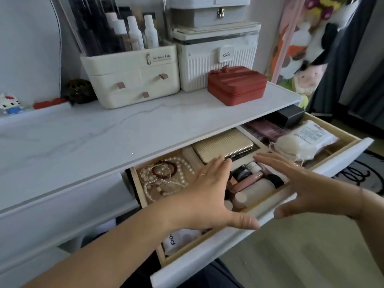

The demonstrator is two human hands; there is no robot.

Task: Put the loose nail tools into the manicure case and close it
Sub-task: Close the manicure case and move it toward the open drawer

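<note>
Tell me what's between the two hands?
In the head view, makeup jars and tubes sit in the drawer between the left hand and the right hand.

"Serious Life" stands on the cream organizer [133,88], "KaSi" on the tag [225,54] of the ribbed box [199,65]

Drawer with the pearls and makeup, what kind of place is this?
Probably a bedroom dressing table: cosmetic bottles stand in a cream organiser, and pearl necklaces lie in the open drawer beside makeup.
</note>
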